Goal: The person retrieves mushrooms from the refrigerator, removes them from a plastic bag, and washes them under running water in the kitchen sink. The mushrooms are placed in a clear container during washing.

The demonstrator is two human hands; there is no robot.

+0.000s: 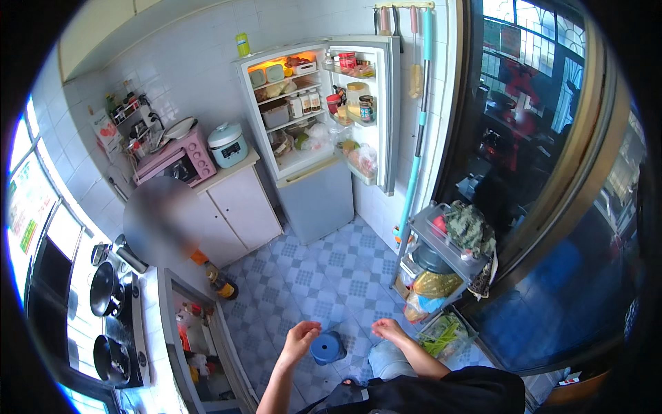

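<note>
My left hand [301,340] hangs over the tiled floor, just left of a round blue plastic stool [328,348], with its fingers loosely curled and nothing seen in them. On the stool's other side, my right hand [389,329] is raised above my knee, also with bent fingers and no object visible. Neither hand appears to hold the stool. Beyond them a refrigerator [316,207] stands with its upper door [389,119] swung wide. Jars, white bottles, boxes and bagged food fill its shelves and door racks.
A metal rack [455,235] with leafy vegetables and a squash stands at the right, near a glass sliding door. At the left are a stove [132,331] with two black pans, an open lower cabinet and an oil bottle [222,282]. A rice cooker [227,145] sits beside a pink oven [181,158].
</note>
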